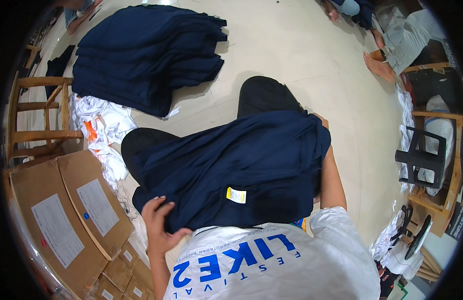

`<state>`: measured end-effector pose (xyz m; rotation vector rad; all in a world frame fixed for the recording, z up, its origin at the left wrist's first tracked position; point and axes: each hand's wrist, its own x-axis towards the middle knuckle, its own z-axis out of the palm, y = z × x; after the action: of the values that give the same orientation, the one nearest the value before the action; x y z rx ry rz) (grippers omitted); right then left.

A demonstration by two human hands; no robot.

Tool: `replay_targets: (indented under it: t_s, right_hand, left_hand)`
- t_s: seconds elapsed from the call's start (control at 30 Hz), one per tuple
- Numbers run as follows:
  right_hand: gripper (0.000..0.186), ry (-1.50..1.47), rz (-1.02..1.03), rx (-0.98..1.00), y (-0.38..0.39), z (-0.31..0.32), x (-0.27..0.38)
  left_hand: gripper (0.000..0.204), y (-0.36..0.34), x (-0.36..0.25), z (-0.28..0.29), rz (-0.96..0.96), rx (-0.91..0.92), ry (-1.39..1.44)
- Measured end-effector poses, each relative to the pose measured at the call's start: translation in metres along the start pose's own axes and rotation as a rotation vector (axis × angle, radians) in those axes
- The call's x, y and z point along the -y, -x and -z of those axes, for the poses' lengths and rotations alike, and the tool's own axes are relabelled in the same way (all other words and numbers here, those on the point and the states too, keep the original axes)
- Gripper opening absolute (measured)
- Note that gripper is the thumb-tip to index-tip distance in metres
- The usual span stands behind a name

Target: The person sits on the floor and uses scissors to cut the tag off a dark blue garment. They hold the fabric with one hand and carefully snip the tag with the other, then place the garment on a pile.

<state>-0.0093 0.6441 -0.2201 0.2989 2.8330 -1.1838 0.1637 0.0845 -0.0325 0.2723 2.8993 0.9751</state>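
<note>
A dark navy garment [231, 165] lies spread across my lap, over my dark-clothed knees. Near its lower edge a small white and yellow label [236, 195] faces up. My left hand [161, 220] is at the garment's lower left corner, thumb and fingers apart and touching the cloth. At the far right end, my right hand [322, 121] is closed on the gathered edge; folds cover most of its fingers. Ahead on the left, a large stack of navy garments [141, 55] rests on the floor.
Cardboard boxes [74, 215] stand close on my left, beside a wooden frame [41, 135] and crumpled white cloth [104, 122]. Pale floor tiles [271, 45] stretch ahead. Another person's bare foot [379, 67] is at far right, above a black plastic piece [421, 157] by wooden shelving.
</note>
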Motion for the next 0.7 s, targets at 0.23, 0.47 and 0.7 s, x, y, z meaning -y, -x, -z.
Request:
replay_targets:
  t_s: [0.23, 0.47, 0.7]
  right_hand:
    - [0.029, 0.045, 0.055, -0.048, -0.003, -0.008, -0.063]
    - [0.025, 0.077, 0.127, 0.009, -0.008, -0.007, -0.026]
    - [0.025, -0.049, 0.041, 0.141, 0.004, 0.003, -0.008]
  left_hand:
    - [0.034, -0.026, 0.013, 0.001, 0.074, 0.048, 0.195]
    - [0.014, -0.109, 0.045, 0.015, 0.211, -0.203, 0.099]
    - [0.012, -0.163, 0.050, 0.008, 0.110, -0.323, -0.090]
